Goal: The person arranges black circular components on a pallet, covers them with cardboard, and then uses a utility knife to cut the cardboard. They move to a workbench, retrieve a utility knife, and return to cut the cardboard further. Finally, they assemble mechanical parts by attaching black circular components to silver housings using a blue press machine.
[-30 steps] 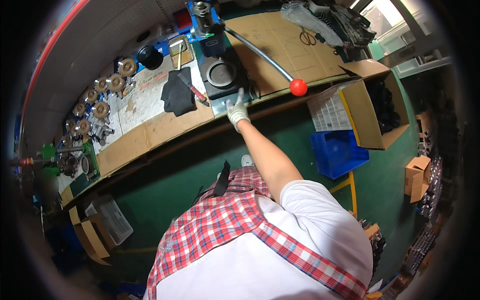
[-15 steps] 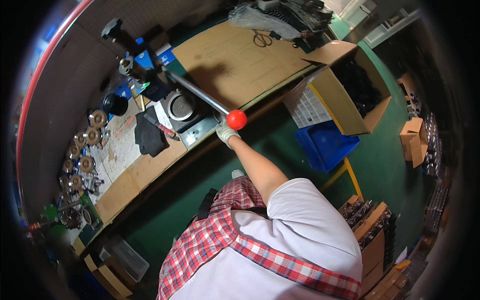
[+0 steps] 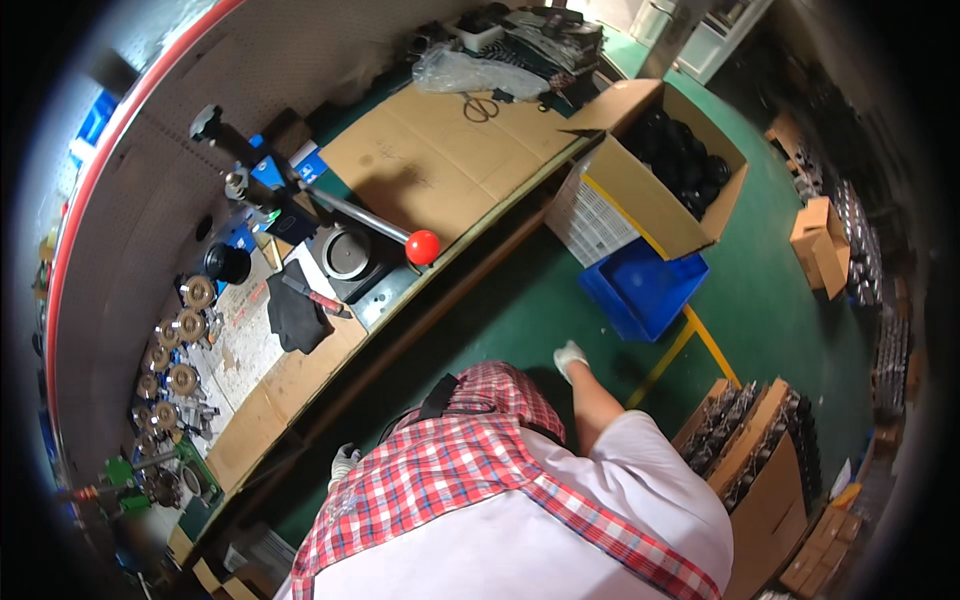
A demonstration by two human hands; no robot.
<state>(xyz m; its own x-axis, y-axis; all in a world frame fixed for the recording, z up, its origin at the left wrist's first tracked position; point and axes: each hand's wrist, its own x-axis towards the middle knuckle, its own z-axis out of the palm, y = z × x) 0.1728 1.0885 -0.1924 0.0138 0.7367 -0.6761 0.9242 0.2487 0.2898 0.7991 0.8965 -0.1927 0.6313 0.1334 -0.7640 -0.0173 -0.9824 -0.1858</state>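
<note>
My right hand [image 3: 571, 360], in a white glove, hangs over the green floor, away from the bench. I see nothing held in it; its fingers are too small and foreshortened to make out. My left hand [image 3: 344, 463], also gloved, is by the left side of my checked apron, which partly hides it. A hand press [image 3: 285, 207] stands on the bench, and its metal lever ends in a red ball knob [image 3: 422, 247], which neither hand touches. Under the press lies a round metal fixture [image 3: 347, 254]. A dark cloth [image 3: 296, 312] and a red-handled tool [image 3: 328, 303] lie beside it.
Round brass-coloured parts [image 3: 183, 379] are grouped at the bench's left. Cardboard [image 3: 440, 150] covers its far end, with scissors [image 3: 480, 107] on it. To the right are a carton of black parts [image 3: 655, 190], a blue bin [image 3: 640, 295] and a carton of metal parts [image 3: 765, 475].
My right hand has left the lever's knob area and drawn back rightward over the floor. My left hand has come into view by the apron. The whole view has shifted.
</note>
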